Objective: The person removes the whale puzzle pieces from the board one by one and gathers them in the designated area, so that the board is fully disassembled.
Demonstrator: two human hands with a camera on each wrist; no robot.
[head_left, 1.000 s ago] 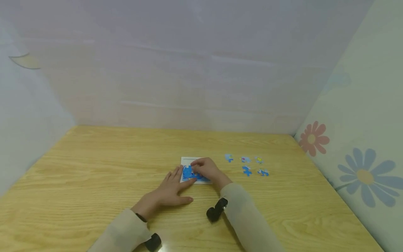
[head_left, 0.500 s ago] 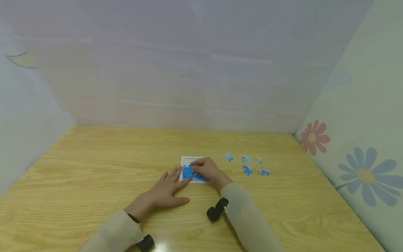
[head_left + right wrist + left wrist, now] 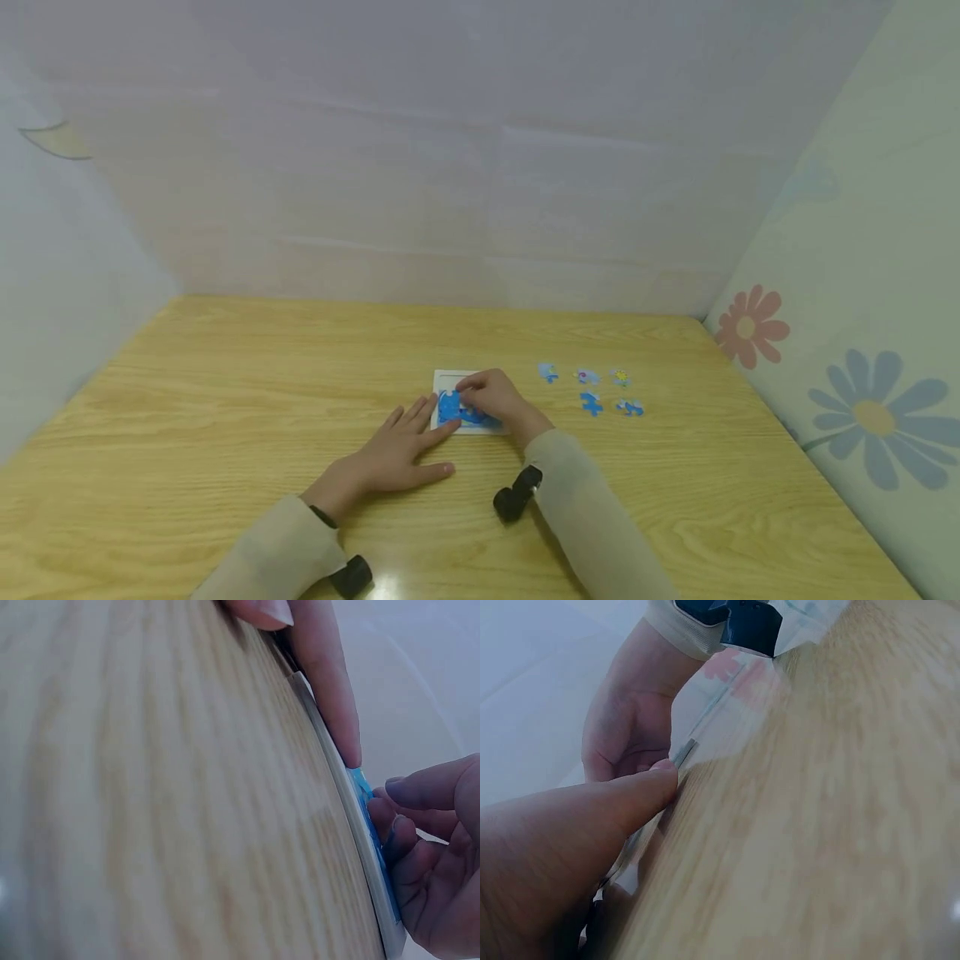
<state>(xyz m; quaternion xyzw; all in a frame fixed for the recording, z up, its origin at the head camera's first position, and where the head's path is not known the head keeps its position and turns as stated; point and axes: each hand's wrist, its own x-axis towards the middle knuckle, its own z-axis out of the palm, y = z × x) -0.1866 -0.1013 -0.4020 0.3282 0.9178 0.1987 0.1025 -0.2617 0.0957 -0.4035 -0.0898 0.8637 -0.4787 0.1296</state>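
The left arm [image 3: 273,550], in a long cream cloth sleeve, comes in from the near left of the flat white puzzle board [image 3: 442,381]. The left hand [image 3: 386,461] lies palm down, fingers spread wide. Some fingertips reach the board's left edge, the pointing finger goes over its near edge, and the thumb [image 3: 433,473] sticks out on its near side. The right arm [image 3: 592,508], in a matching sleeve, comes from the board's near right. The right hand [image 3: 501,397] is over the board, fingers bent, tips close to its top.

Long, faintly mottled cream sleeves [image 3: 596,517] end beside stubby, rounded black wrist cameras [image 3: 512,504], a thin black band [image 3: 324,517] showing at the left cuff [image 3: 313,533].
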